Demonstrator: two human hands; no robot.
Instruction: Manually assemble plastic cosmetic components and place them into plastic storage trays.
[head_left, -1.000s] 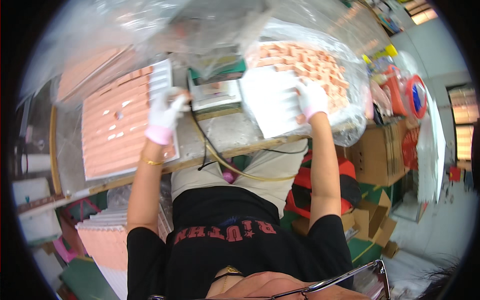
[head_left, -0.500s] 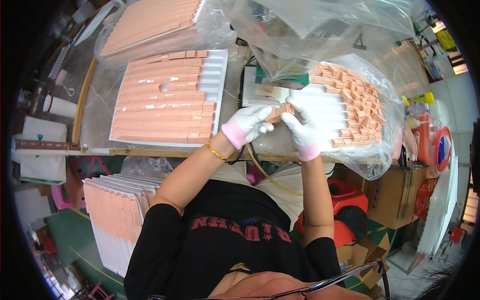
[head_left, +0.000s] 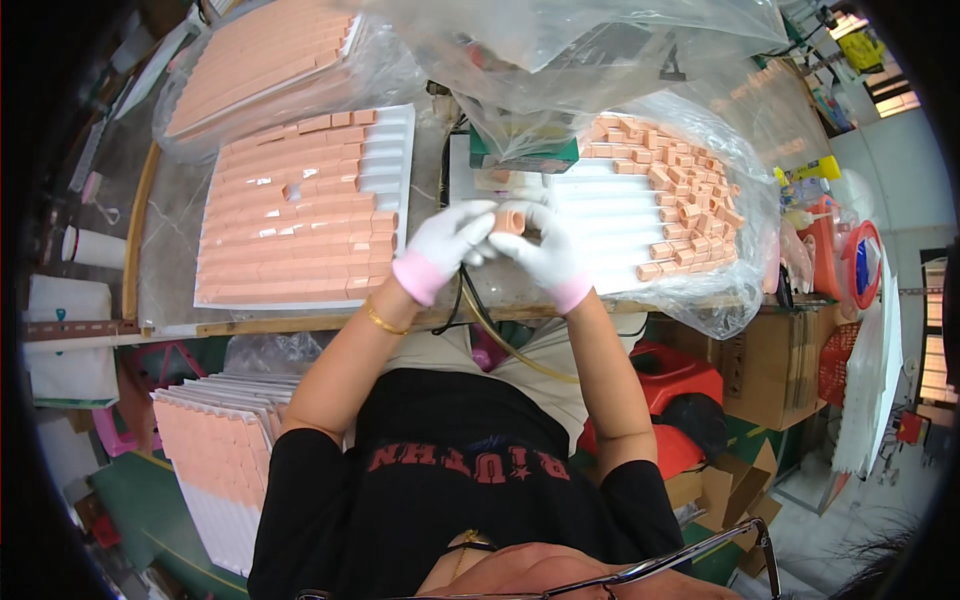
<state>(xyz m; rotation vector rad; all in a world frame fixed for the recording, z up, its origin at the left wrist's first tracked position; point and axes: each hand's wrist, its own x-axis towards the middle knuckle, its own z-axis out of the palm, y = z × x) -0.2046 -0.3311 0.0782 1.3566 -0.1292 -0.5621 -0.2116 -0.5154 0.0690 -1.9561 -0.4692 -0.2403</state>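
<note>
A small peach-coloured hollow block is held up between my hands above the table's front edge, its open end showing. My right hand, in a white glove with a pink cuff, grips the block with thumb and fingers. My left hand, gloved alike, has its fingers drawn together against the block's left side; motion blurs the fingertips. To the left lies a white ribbed tray filled mostly with rows of such blocks. On the right, another white ribbed tray carries a loose heap of blocks.
A green box stands behind my hands under clear plastic sheeting. Another filled tray lies at the far left. Below the table, filled trays stand stacked at left; a red container and cardboard box are at right.
The block has been turned between my fingers, so its open end now shows. The whole view has shifted slightly, with the trays appearing further left.
</note>
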